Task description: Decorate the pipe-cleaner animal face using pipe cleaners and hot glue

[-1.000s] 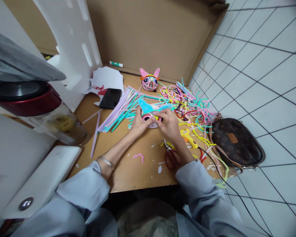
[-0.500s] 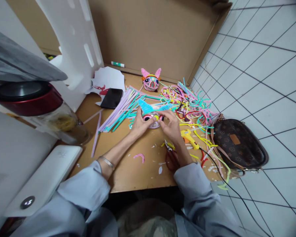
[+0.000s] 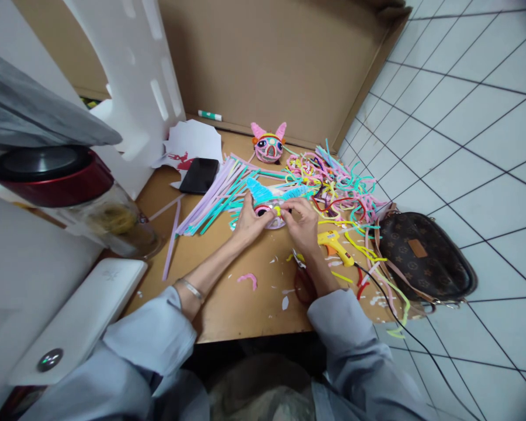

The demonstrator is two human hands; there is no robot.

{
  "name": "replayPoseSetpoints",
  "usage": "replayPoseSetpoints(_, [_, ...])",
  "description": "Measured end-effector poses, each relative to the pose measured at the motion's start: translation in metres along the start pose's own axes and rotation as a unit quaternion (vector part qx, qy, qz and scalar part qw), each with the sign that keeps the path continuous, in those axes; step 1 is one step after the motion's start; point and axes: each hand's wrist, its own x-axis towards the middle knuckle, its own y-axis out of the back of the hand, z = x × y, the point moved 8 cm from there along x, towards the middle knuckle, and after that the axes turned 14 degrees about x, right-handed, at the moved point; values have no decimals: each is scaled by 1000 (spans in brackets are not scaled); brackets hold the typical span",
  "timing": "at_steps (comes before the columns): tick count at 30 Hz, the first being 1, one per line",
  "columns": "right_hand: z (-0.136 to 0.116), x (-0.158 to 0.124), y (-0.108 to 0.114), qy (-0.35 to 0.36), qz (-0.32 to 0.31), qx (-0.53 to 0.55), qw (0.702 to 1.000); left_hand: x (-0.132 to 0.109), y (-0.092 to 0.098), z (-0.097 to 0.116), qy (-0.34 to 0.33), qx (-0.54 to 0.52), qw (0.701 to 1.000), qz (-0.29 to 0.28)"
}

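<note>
Between my hands, above the table, is a pipe-cleaner animal head (image 3: 259, 190) with blue ears, a dark eye ringed in pink and a small yellow piece (image 3: 277, 210) at its middle. My left hand (image 3: 248, 223) is closed around the head's left side, its thumb beside the yellow piece. My right hand (image 3: 303, 221) pinches at the right of that piece, its fingertips against the head's front. Whether the right fingers grip the yellow piece or the head itself is hard to make out. Below my right wrist lie scissors (image 3: 304, 280) with dark red handles, partly hidden.
A finished-looking pink-eared head (image 3: 269, 144) stands at the back. Pipe cleaners lie in a bundle (image 3: 219, 196) and a tangle (image 3: 333, 181). A yellow glue gun (image 3: 336, 247), its cord trailing right, sits near a brown bag (image 3: 425, 254). Left are a phone (image 3: 199, 175) and a bottle (image 3: 109, 216).
My right hand has shifted very slightly, its fingers still at the yellow piece. My left hand keeps its hold on the head, and nothing else visibly moves.
</note>
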Motion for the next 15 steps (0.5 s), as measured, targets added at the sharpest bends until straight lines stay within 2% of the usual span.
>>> replayPoseSetpoints(6, [1, 0, 0, -3, 6, -11, 1000, -1, 0, -7, 15, 3, 1000, 4])
replayPoseSetpoints(12, [2, -1, -2, -10, 0, -33, 999, -3, 2, 11, 8, 6, 1000, -5])
replayPoseSetpoints(15, [3, -2, -3, -15, -6, -38, 999, -3, 3, 14, 9, 8, 1000, -9])
